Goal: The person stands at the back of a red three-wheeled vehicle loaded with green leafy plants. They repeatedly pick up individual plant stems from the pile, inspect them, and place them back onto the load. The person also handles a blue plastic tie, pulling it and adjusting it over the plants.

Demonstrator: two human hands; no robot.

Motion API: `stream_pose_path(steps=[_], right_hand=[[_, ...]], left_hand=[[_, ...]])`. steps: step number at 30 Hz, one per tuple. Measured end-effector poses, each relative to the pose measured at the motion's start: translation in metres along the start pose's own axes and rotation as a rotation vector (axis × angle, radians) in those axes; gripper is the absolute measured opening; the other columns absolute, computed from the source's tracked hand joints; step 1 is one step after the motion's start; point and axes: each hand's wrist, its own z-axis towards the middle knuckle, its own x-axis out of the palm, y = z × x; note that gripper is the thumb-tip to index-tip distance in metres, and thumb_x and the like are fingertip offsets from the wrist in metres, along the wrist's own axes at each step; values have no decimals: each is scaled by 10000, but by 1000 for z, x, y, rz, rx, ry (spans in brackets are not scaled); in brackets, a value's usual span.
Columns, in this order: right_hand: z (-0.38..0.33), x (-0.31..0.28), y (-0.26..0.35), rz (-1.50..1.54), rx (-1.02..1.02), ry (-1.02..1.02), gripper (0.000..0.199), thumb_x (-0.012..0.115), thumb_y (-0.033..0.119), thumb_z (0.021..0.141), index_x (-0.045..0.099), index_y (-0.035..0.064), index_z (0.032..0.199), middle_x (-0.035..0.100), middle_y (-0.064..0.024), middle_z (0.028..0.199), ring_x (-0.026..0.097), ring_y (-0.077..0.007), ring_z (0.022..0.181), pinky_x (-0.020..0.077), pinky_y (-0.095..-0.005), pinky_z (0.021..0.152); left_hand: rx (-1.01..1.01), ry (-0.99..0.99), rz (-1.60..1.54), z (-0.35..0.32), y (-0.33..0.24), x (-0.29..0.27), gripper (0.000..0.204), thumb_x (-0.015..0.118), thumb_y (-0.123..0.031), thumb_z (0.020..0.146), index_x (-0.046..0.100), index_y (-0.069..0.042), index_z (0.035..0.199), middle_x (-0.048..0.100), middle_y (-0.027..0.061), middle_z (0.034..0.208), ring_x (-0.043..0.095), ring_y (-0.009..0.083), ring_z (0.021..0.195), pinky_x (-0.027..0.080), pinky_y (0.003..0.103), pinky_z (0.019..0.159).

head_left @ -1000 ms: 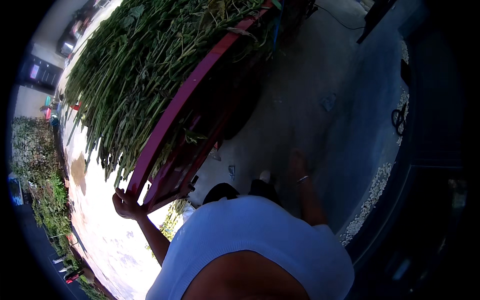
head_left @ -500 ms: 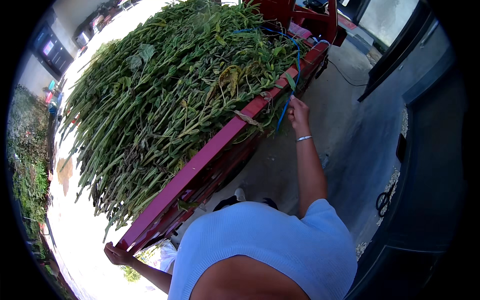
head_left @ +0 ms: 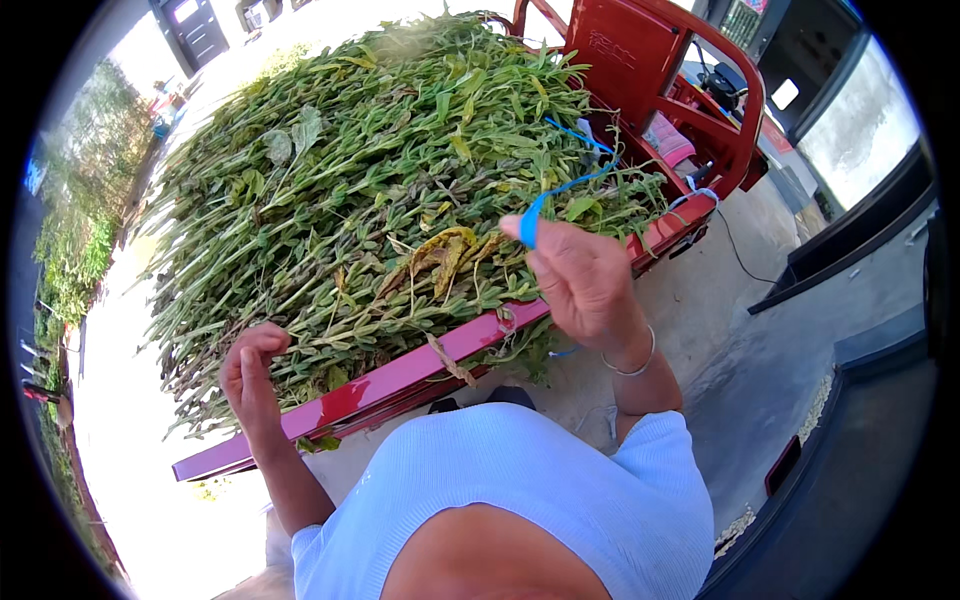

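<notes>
A heap of cut leafy green stalks (head_left: 390,190) fills the bed of a red cart, with a few yellowed, withered leaves among them. My right hand (head_left: 590,285), a bracelet at its wrist, is raised over the near side rail (head_left: 350,398) and closed on a blue strap (head_left: 578,182). From my fingers the strap runs back across the stalks toward the front of the bed. My left hand (head_left: 252,375) hovers by the heap's near left edge, above the rail. Its fingers are loosely curled, thumb apart, and nothing shows in them.
The cart's red front panel and frame (head_left: 625,60) rise at the back right, with a pink cloth item (head_left: 668,142) behind the bars. A thin dark cable (head_left: 738,250) lies on the concrete floor at right. Dark furniture (head_left: 880,440) borders the right side.
My right hand has lifted from outside the rail to above it, bringing the blue strap up. My left hand has left the rail's near end and risen beside the stalks.
</notes>
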Motion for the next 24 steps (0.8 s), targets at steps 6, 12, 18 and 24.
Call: stream_pose_path(steps=[6,12,18,24], right_hand=[[0,58,-14,112,-368,506,195,601,128,767,615,113,961,598,-48,773,642,-234,644,497,-363,476],[11,35,-67,297,-355,301,176,583,137,832,638,137,999,595,-33,744,628,-240,604,479,-363,457],[20,43,-74,229,-340,298,172,567,160,838,626,121,994,612,-57,732,642,-264,618,496,-389,469],[36,49,-97,1073,-16,725,115,648,141,889,654,37,840,558,-29,612,521,-105,551,396,-273,494]], left_hand=[[-423,462,-428,55,-30,163,403,656,-277,905,585,7,1182,667,113,1016,641,171,928,507,301,875],[-390,225,-454,67,-18,198,266,666,73,807,608,-5,1054,657,65,958,648,138,855,539,255,777],[-270,345,-269,78,-13,216,298,706,-169,850,626,13,1072,650,128,1069,628,209,1000,500,338,904],[-286,553,-203,89,-5,198,326,811,-217,756,665,15,933,643,60,891,621,139,856,504,271,760]])
